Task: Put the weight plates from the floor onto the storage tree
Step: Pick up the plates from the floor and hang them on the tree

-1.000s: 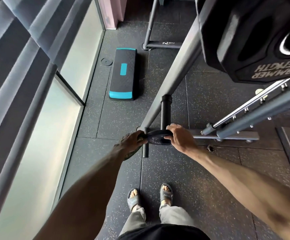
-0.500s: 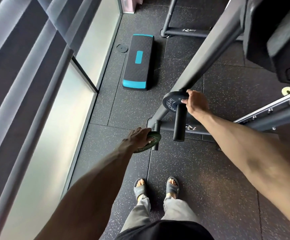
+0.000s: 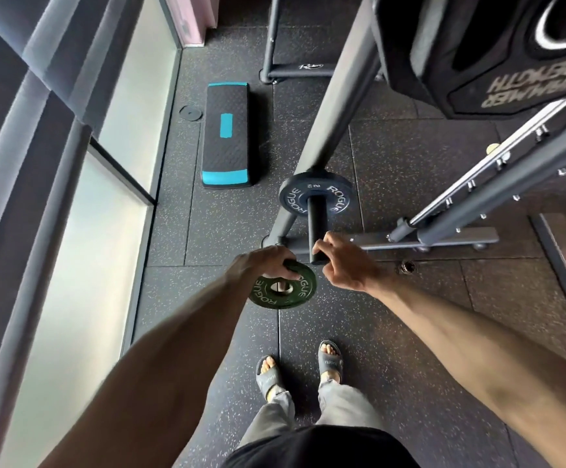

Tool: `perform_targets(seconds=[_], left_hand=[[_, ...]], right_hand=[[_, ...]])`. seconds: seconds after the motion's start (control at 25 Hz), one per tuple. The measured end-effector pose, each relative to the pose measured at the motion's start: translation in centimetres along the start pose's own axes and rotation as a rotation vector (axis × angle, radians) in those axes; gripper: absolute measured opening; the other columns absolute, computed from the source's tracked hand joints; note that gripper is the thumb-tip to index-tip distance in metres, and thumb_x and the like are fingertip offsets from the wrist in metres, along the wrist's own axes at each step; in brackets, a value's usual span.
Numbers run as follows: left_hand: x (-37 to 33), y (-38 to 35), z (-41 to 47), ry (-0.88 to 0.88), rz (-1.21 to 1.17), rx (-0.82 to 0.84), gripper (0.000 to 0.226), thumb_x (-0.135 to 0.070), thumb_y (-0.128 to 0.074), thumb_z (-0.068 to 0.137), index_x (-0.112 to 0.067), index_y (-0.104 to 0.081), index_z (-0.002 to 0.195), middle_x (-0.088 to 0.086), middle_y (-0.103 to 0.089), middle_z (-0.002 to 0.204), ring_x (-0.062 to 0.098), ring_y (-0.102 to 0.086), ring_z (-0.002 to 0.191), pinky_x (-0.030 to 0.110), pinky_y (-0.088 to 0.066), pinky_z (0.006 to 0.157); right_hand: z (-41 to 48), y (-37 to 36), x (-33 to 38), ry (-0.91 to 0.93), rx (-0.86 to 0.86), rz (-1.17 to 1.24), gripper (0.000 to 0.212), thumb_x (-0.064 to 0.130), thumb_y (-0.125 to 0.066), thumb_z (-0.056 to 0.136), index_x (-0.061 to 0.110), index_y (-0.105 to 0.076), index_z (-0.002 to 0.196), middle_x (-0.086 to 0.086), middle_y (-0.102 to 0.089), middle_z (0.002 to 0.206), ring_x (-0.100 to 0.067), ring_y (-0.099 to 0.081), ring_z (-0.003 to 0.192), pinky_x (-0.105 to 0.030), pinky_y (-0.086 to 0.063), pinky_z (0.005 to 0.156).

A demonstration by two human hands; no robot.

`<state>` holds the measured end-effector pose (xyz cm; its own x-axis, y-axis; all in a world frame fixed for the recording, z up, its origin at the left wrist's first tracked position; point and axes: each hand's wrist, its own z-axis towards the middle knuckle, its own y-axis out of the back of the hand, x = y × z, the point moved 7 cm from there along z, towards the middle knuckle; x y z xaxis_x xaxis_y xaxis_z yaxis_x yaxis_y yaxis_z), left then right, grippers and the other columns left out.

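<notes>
A person is standing on a dark speckled floor [image 3: 187, 238], looking down at two bare arms reaching toward a black peg [image 3: 315, 224] that is sticking out from the grey storage tree [image 3: 335, 106]. Well to the left of the peg and farther away, a black and teal step platform [image 3: 226, 135] is lying flat on the floor. Just left of the peg's near end, the left hand [image 3: 268, 263] is holding a small green weight plate [image 3: 264, 298] in the air, its lettered face turned up, with the fingers curling over its far rim and pinching it. At the peg's far end, a dark plate [image 3: 293, 197] lettered ROGUE is hanging close against the tree's sloping post. At the peg's near tip, the right hand [image 3: 342, 265] is touching the end with its fingers curled; I cannot tell whether they are gripping it. Above and right of the peg, a large black plate [image 3: 477, 55] is filling the corner. Nearer than the peg, two feet in grey slides [image 3: 268, 376] are standing side by side.
</notes>
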<state>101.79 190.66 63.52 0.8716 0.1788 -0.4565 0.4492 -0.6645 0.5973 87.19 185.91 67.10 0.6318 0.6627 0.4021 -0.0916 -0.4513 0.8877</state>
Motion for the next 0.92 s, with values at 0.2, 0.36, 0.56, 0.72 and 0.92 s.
perform_targets(seconds=[0.2,0.36,0.56,0.72,0.92], left_hand=[[-1.9,1.6,0.0,-0.022,-0.078,-0.011,0.042,-0.045,-0.064,0.091,-0.020,-0.060,0.125,0.002,-0.066,0.109,0.020,-0.060,0.091,0.032,-0.046,0.078],[-4.1,2.7,0.6,-0.068,-0.050,-0.041,0.038,-0.043,-0.065,0.091,-0.020,-0.064,0.120,0.003,-0.067,0.099,0.019,-0.061,0.085,0.030,-0.045,0.073],[-6.4,3.3,1.0,-0.119,0.132,-0.229,0.035,-0.034,-0.074,0.084,-0.017,-0.067,0.114,0.009,-0.071,0.106,0.026,-0.068,0.097,0.038,-0.052,0.087],[-7.9,3.8,0.9,-0.147,0.330,-0.363,0.036,-0.029,-0.070,0.089,-0.008,-0.065,0.117,0.015,-0.072,0.110,0.027,-0.069,0.101,0.036,-0.051,0.090],[-7.6,5.7,1.4,-0.054,0.473,-0.482,0.020,-0.021,-0.061,0.096,-0.005,-0.069,0.103,0.012,-0.073,0.096,0.026,-0.071,0.090,0.035,-0.054,0.081]], right_hand=[[-1.3,-1.1,1.2,-0.050,0.152,0.125,0.024,0.015,-0.060,0.086,0.014,-0.044,0.105,-0.007,-0.054,0.096,-0.022,-0.057,0.082,-0.031,-0.049,0.065],[-1.4,-0.3,-1.1,-0.184,0.084,0.218,0.031,0.017,-0.067,0.092,0.015,-0.038,0.103,-0.005,-0.060,0.080,-0.016,-0.059,0.065,-0.024,-0.043,0.054],[-1.9,1.2,-2.0,-0.160,0.042,0.028,0.028,0.005,-0.057,0.097,0.008,-0.041,0.120,-0.007,-0.060,0.082,-0.007,-0.051,0.057,-0.019,-0.039,0.049],[-1.9,1.8,-1.9,-0.129,0.023,-0.152,0.016,0.008,-0.051,0.101,0.010,-0.041,0.114,-0.006,-0.056,0.080,-0.019,-0.059,0.067,-0.031,-0.055,0.063],[0.7,3.6,-1.5,-0.116,-0.078,-0.291,0.018,0.003,-0.046,0.101,0.010,-0.041,0.117,-0.002,-0.046,0.079,-0.016,-0.051,0.068,-0.025,-0.044,0.059]])
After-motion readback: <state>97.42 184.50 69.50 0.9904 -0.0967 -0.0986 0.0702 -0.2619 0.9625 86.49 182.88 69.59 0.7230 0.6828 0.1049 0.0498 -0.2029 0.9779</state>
